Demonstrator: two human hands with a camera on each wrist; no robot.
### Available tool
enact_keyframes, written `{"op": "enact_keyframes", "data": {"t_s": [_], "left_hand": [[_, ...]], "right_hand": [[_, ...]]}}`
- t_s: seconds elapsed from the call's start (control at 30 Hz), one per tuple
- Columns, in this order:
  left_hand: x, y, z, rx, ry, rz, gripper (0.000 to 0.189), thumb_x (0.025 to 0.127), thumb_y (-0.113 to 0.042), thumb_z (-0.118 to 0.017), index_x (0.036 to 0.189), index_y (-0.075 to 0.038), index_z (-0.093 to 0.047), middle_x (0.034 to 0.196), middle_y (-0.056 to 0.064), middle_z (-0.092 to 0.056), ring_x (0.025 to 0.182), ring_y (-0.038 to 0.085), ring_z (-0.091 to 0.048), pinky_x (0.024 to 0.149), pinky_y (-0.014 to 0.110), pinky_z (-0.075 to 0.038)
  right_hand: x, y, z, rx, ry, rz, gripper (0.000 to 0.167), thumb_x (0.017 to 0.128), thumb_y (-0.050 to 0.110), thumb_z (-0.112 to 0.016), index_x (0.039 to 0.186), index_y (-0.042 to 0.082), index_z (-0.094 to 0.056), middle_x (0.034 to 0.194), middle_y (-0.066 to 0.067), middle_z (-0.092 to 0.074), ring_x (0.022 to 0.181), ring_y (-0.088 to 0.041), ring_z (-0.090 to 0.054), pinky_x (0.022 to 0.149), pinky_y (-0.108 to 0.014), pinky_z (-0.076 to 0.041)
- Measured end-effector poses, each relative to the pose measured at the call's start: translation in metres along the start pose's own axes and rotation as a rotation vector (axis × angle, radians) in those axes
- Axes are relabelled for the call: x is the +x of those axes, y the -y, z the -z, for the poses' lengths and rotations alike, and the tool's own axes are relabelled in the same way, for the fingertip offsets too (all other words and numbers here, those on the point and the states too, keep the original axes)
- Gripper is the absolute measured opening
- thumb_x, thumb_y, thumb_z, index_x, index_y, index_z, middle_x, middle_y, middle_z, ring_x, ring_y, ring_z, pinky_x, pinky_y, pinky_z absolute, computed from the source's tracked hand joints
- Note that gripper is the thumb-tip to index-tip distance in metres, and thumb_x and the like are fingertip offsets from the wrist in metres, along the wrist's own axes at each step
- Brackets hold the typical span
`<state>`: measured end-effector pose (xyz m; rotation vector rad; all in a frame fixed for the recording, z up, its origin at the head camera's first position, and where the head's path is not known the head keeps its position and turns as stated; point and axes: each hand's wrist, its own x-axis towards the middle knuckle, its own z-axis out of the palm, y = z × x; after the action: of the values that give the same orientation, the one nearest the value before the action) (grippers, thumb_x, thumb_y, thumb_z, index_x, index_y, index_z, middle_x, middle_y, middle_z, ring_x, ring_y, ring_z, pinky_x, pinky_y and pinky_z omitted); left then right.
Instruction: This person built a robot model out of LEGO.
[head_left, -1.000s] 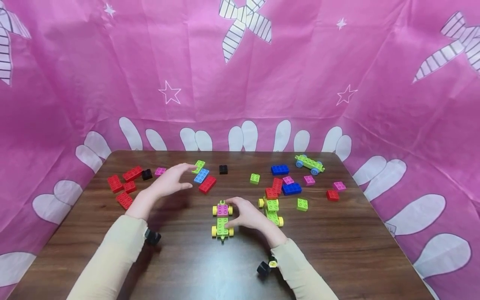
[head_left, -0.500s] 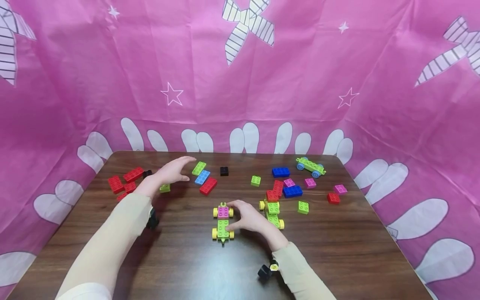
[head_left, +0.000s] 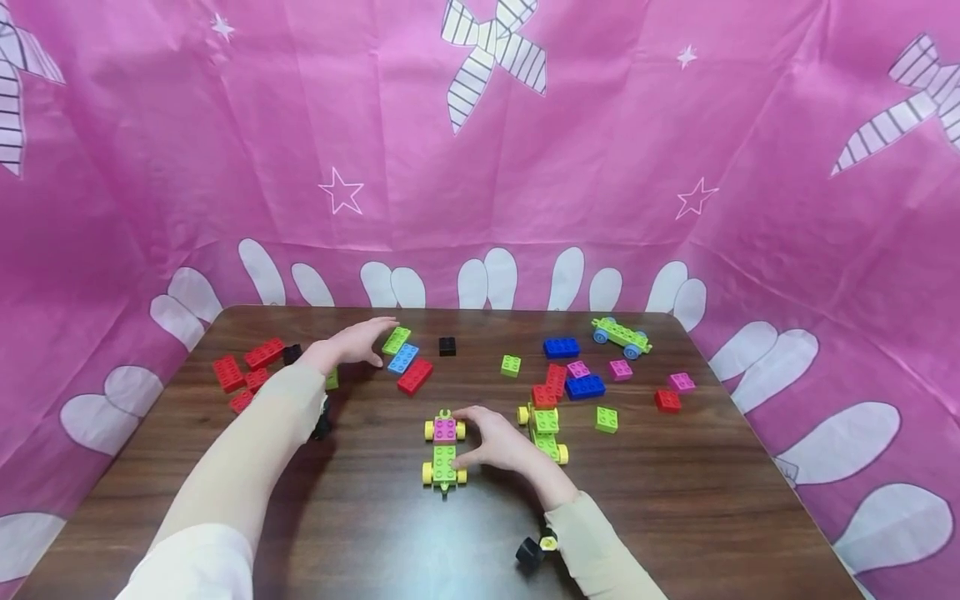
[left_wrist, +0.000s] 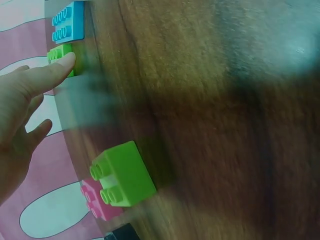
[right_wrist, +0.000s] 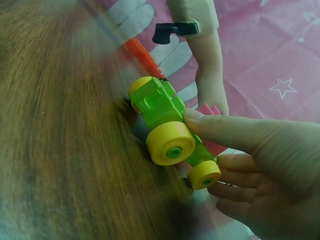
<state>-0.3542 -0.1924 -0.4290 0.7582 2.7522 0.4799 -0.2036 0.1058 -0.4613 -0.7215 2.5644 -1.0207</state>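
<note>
My left hand (head_left: 352, 343) reaches to the far left-centre, fingers spread and holding nothing. Its fingertips are right beside a lime green brick (head_left: 397, 340), which the thumb overlaps in the left wrist view. A light blue brick (head_left: 403, 358) and a long red brick (head_left: 415, 377) lie in line with it. At centre my right hand (head_left: 498, 442) holds a lime green toy car base (head_left: 444, 462) with yellow wheels from its right side. A pink brick (head_left: 445, 429) sits on its far end. In the right wrist view the thumb presses the base's side and the fingers curl near a wheel (right_wrist: 204, 175).
Several red bricks (head_left: 228, 374) lie at the left, near a small lime green brick (left_wrist: 125, 175). Right of my right hand stands another yellow-wheeled car base (head_left: 546, 433). Blue bricks (head_left: 585, 387) and a blue-wheeled base (head_left: 621, 336) lie beyond it. A black brick (head_left: 447, 346) is at the back.
My left hand draws back left from over the lime green and blue bricks, then shifts right again to the lime green brick's side. The right hand stays on the car base.
</note>
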Motion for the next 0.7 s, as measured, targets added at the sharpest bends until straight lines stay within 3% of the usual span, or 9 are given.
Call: {"op": "enact_keyframes", "data": {"t_s": [0.3,0.7], "left_hand": [[0.022,0.003,-0.002,0.049,0.065,0.000,0.081,0.080,-0.001,-0.076,0.147,0.007,-0.032,0.153,0.028,-0.032,0.143,0.042,-0.029,0.116,0.052,-0.029],[0.026,0.011,-0.002,0.014,0.105,0.005,0.079,0.084,-0.004,-0.074,0.148,0.009,-0.029,0.153,0.030,-0.030,0.142,0.045,-0.028,0.117,0.053,-0.026]], "right_hand": [[-0.004,-0.004,0.000,-0.003,-0.010,0.000,0.074,0.077,0.032,-0.083,0.137,0.004,-0.052,0.139,-0.013,-0.055,0.132,-0.031,-0.049,0.110,-0.051,-0.040],[0.000,-0.002,-0.002,-0.012,0.001,-0.008,0.074,0.077,0.033,-0.083,0.138,0.005,-0.052,0.140,-0.012,-0.055,0.132,-0.029,-0.049,0.110,-0.049,-0.039]]}}
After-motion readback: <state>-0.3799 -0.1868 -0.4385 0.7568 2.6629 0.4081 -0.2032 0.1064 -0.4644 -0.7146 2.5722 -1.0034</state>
